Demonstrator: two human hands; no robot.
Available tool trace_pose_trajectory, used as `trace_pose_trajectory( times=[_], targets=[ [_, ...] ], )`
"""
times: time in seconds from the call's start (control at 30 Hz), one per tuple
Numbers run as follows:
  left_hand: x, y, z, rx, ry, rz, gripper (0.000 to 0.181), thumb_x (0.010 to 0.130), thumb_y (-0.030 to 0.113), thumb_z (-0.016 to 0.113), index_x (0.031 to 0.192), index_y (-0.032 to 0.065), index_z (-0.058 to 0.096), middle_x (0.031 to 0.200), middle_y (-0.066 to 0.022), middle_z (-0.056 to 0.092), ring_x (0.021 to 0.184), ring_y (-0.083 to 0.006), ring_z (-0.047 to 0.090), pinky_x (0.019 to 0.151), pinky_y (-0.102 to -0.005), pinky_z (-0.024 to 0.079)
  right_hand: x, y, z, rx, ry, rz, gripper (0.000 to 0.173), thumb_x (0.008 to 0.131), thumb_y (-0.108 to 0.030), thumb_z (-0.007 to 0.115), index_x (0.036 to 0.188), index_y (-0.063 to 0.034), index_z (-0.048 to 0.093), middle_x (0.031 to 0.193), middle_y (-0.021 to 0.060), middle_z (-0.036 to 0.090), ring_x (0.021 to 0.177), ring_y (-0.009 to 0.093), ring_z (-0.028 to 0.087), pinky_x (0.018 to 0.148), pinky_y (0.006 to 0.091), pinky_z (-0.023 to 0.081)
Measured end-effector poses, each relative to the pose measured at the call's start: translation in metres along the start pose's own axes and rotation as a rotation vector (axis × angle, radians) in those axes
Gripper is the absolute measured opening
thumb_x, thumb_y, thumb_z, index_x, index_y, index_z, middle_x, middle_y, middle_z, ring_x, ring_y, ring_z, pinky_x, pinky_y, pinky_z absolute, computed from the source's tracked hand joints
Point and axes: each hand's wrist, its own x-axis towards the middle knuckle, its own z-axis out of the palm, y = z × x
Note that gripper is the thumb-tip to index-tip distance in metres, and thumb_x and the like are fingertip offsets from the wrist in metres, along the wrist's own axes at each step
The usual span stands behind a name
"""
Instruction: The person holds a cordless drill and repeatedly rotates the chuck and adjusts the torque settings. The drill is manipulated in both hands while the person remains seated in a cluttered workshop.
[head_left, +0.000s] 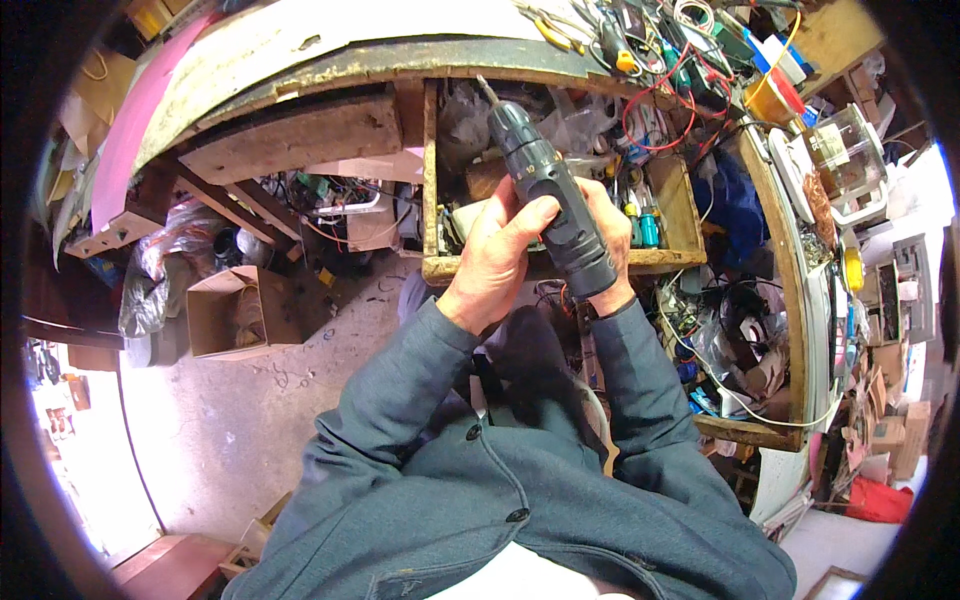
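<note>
A black cordless drill (553, 196) with a bit in its chuck points up and to the left above an open wooden drawer (667, 259). My left hand (496, 255) grips its left side, the thumb lying across the body. My right hand (609, 232) holds it from the right and below, its fingers partly hidden behind the drill. The drill's handle does not show from this angle. In the drawer under it lie plastic bags (461, 120) and several screwdrivers with teal handles (649, 227).
A worn workbench (360, 64) runs across the top, with pliers (555, 35) and test leads (637, 142) at its right. An open cardboard box (217, 315) stands on the floor at left. A drawer of cables and bags (750, 337) lies at right, near a clear plastic container (844, 161).
</note>
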Motion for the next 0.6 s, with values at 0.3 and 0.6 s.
trace_pose_trajectory(
  times=[0.3,0.6],
  targets=[
    [-0.008,0.004,0.018,-0.099,0.028,-0.088,0.057,0.090,0.019,0.074,0.139,0.0063,0.048,0.130,-0.0042,0.057,0.119,-0.0162,0.055,0.107,-0.0354,0.043,-0.005,0.011,0.005,0.115,0.084,0.010,0.036,0.080,-0.011,0.079,0.113,-0.0045,0.066,0.095,0.0121,0.072,0.085,0.025,0.072,0.074,0.0351,0.056],
    [-0.009,0.008,0.021,-0.099,0.014,-0.130,0.053,0.088,0.017,0.076,0.133,0.0070,0.049,0.124,-0.0042,0.058,0.116,-0.0162,0.056,0.103,-0.0347,0.045,-0.007,0.008,0.000,0.174,0.066,0.026,0.035,0.082,-0.011,0.078,0.115,-0.0039,0.066,0.098,0.0122,0.072,0.088,0.024,0.072,0.078,0.0339,0.056]
  ],
)
